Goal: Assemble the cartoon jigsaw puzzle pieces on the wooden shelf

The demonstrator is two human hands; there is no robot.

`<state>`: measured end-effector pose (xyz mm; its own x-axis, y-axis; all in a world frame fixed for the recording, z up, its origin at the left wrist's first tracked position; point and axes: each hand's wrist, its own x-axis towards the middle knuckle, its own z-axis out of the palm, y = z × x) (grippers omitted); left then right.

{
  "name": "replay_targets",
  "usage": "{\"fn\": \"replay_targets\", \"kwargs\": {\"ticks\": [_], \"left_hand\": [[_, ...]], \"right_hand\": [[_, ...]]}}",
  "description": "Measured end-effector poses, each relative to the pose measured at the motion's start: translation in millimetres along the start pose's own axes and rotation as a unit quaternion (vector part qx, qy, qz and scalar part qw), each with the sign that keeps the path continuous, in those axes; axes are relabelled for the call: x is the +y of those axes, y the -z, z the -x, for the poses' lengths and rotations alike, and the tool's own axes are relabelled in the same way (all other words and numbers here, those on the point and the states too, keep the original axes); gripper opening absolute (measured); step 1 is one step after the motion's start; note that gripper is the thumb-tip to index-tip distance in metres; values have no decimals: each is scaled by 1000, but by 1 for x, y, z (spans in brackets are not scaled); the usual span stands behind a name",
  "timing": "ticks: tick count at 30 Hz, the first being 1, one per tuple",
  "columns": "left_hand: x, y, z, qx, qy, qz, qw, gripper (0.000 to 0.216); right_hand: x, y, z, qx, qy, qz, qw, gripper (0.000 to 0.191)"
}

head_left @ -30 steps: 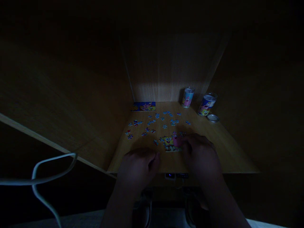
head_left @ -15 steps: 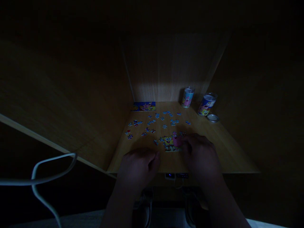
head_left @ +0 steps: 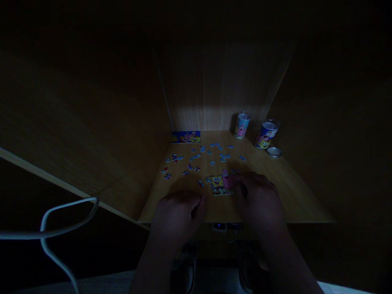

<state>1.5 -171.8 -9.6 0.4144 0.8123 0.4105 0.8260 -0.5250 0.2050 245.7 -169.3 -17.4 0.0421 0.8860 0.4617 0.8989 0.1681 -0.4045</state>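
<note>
A partly joined jigsaw puzzle (head_left: 217,182) lies near the front of the wooden board, showing a yellow face and a pink figure. My right hand (head_left: 259,197) is closed at its right edge, with thumb and fingertips pinched on a jigsaw piece there that the fingers mostly hide. To the left of the joined part, my left hand (head_left: 179,211) rests curled at the board's front, with nothing visible in it. Loose jigsaw pieces lie just beyond both hands, including one piece (head_left: 201,183) beside the joined part and another (head_left: 185,173) farther left.
Two printed cans, a light blue can (head_left: 241,125) and a dark blue can (head_left: 267,134), stand at the back right beside a round lid (head_left: 274,152). A picture strip (head_left: 185,137) lies at the back left. Wooden walls enclose the board; a white cable (head_left: 52,255) hangs at left.
</note>
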Motion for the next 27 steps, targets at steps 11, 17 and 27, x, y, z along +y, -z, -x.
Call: {"fn": "replay_targets", "kwargs": {"ticks": [11,17,27], "left_hand": [[1,1,-1,6,-3,-5,1000,43],[1,0,-1,10,2,8,1000,42],[0,0,0,-1,2,0,1000,41]], "right_hand": [[2,-2,1,7,3,8,1000,26],[1,-2,1,0,2,-10,1000,28],[1,-1,0,-1,2,0,1000,28]]}}
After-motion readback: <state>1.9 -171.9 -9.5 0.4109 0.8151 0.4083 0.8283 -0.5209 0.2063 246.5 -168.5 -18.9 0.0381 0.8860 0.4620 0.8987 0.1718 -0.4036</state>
